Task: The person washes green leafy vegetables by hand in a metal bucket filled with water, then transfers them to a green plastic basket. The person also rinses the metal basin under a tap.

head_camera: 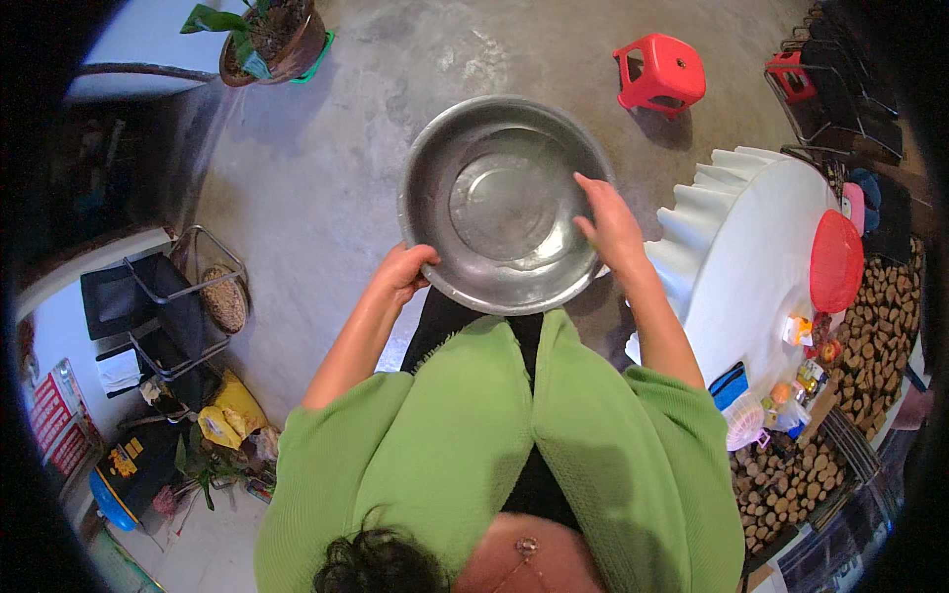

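A wide stainless-steel basin is in front of my body, with a shallow layer of what looks like clear water at its bottom. My left hand grips its lower-left rim, thumb over the edge and the other fingers hidden beneath. Across the right side of the rim reaches my right hand, its thumb and a finger spread over the basin's inner wall. I see no object between those fingers. What supports the basin from below is hidden.
Right of me stands a table with a white cloth, bearing a red mesh cover and a pink basket. A red plastic stool stands ahead on concrete. Left are black metal-framed chairs; a potted plant stands at the far left.
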The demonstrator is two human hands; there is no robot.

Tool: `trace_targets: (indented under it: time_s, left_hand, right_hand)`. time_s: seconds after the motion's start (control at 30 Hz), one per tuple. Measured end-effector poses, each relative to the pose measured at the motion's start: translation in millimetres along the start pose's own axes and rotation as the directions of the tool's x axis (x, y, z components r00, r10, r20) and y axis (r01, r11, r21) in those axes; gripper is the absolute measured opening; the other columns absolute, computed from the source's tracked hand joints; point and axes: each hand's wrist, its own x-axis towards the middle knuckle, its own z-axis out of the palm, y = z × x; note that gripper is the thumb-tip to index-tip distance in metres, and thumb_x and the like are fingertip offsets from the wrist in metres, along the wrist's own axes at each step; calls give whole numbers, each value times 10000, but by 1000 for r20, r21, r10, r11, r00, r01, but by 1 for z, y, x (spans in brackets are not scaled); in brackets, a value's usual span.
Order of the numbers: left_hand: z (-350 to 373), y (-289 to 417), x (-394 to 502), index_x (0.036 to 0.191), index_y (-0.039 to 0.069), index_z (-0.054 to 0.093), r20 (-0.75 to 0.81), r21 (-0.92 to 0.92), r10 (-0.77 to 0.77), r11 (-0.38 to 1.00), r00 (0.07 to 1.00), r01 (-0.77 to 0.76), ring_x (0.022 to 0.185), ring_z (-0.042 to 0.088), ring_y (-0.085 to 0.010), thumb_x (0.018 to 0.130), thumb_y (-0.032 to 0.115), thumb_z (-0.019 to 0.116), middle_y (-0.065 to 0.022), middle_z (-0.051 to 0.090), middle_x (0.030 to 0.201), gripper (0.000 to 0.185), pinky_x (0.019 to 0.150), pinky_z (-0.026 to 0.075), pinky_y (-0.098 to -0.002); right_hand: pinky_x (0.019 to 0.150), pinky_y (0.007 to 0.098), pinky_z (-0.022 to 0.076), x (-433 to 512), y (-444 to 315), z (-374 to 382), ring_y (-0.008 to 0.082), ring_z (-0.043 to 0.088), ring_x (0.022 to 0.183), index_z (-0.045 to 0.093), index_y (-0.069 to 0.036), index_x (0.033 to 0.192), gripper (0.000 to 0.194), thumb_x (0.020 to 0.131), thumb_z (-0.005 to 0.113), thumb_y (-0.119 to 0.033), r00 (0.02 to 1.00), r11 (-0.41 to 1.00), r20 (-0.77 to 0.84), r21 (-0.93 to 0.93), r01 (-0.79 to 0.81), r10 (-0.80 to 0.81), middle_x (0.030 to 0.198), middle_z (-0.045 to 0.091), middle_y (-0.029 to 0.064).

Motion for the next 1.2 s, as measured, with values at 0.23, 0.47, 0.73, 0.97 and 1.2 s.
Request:
trace_targets:
  time_s: [0.23,0.47,0.73,0.97,1.2]
  left_hand:
    - [41,11,5,814,35,562,59,83,-37,996,998,32,531,475,-135,653,94,607,-43,536,685,177,427,350,-266]
    - [49,2,27,878,23,557,133,115,-69,992,989,54,574,512,-146,639,101,621,-55,552,724,260,449,403,-266]
    - [51,5,26,877,22,565,120,115,-59,992,991,45,541,539,-155,664,82,590,-56,569,725,222,416,419,-258]
    - [47,6,18,838,21,551,130,70,-36,997,991,27,510,477,-134,644,85,606,-46,535,690,212,386,326,-249]
    - [50,13,-1,793,51,539,116,30,-23,999,993,19,443,399,-115,661,96,594,-25,499,640,150,354,257,-239]
  right_hand:
    - [847,391,476,17,-8,17,322,535,1031,396,-244,1337,842,592,728,-33,973,864,172,-454,218,-154,1287,444,151]
    - [719,395,484,20,18,14,301,591,852,626,-77,862,153,709,623,-72,952,833,228,-471,290,-203,878,592,113]
    - [660,260,476,-8,25,-27,148,596,694,646,-27,837,79,773,664,-69,944,940,-222,294,-175,245,787,618,66]
    - [649,274,480,-6,18,-3,176,597,698,639,-26,820,111,718,679,-36,976,962,-149,246,-121,161,900,622,94]
    - [844,393,424,9,-31,56,263,553,904,645,-80,734,126,637,725,-77,992,995,-105,-80,67,-75,917,628,84]
